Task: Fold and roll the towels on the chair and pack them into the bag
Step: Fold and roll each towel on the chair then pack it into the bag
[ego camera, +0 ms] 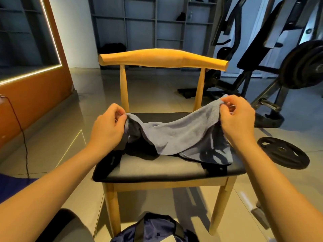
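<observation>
Two hands are working one soft, napped grey-blue towel (178, 135): the left hand (108, 124) is pinching a bunched corner, the right hand (239, 117) is gripping the opposite corner higher. The cloth is sagging between them onto the one chair (157, 169), whose smooth black padded seat is sitting on rounded pale wooden legs. One navy fabric bag (153, 227) with black straps is lying on the floor before it

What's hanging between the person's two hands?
A grey-blue terry towel sags between the left hand and right hand, each pinching a corner, above the chair's black seat; the head view shows it.
</observation>
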